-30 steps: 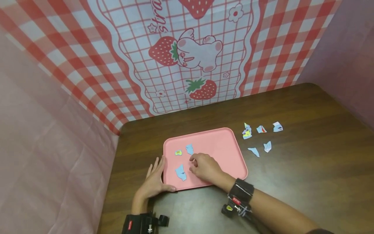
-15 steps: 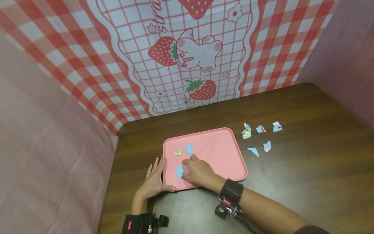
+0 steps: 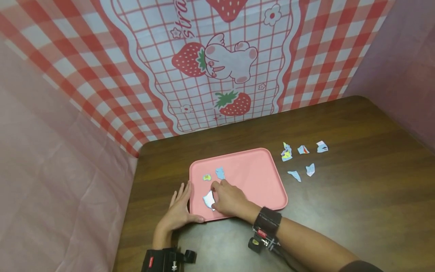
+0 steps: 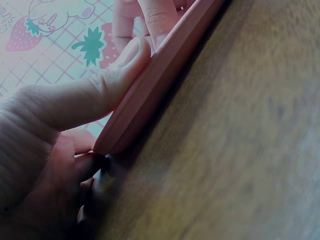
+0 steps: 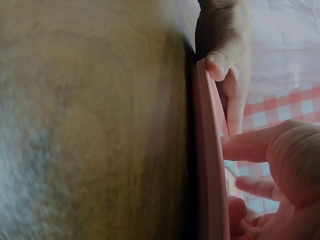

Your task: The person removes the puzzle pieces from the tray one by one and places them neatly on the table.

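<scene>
1. Fingers point(image 3: 215, 186) of right hand point(image 3: 231, 198) curled; pale scrap point(image 3: 208, 200) held between thumb and forefinger, at its right side.
2. Pale scrap inside pink tray point(image 3: 255, 170), toward the near left corner. Surface bright with glare; flat or tilted, can't tell.
3. Left hand point(image 3: 178, 213) at that corner: fingers straight along the tray's left edge, thumb resting on the near rim.
4. Also in tray: yellow scrap point(image 3: 207, 177), farther back; blue scrap point(image 3: 220, 173) just right of it, near the right forefinger.
5. On table point(image 3: 340, 196), right of tray, five scraps lying apart. Back row, left to right: many-coloured scrap point(image 3: 287, 152), red-marked scrap point(image 3: 303, 150), dark-marked scrap point(image 3: 322, 147). Nearer: narrow scrap point(image 3: 294, 176), notched scrap point(image 3: 310, 170).
6. Behind table: red-and-white cloth point(image 3: 234, 64), strawberry print.
</scene>
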`<state>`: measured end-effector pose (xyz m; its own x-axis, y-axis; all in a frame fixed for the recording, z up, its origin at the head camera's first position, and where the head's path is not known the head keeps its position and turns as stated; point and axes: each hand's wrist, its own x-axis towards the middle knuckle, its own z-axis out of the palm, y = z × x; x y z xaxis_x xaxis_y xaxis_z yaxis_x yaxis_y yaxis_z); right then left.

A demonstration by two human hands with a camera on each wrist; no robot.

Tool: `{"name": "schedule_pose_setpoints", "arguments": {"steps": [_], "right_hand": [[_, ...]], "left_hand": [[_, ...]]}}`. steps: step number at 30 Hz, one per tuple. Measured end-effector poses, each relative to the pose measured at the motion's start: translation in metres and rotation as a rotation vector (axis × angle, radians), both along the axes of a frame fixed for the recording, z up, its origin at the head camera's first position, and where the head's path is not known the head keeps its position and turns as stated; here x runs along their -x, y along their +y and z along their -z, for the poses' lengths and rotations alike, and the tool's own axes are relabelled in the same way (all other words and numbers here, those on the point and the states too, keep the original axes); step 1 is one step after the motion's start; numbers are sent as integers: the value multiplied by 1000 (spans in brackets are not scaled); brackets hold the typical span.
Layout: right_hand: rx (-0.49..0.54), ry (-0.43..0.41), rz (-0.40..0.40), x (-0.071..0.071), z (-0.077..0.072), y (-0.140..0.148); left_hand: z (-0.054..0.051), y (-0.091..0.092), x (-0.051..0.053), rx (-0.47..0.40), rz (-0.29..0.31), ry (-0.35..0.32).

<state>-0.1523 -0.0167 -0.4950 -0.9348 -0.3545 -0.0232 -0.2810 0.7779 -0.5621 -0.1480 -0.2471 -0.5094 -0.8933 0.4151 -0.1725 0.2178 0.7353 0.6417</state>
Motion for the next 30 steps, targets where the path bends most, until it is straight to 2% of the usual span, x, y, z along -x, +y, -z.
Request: {"name": "schedule_pose_setpoints", "arguments": {"steps": [7,16,24,30], "right_hand": [[135,55,-31,0,4,0],[255,52,12,-3,4,2],[332,63,40,-3,1,12],[385,52,50,-3,-1,25]], "left_hand": [[1,1,0,2,-7,5],[2,3,1,10,-12,3],[2,2,1,-15,7,62],[3,1,1,-16,1,50]]}}
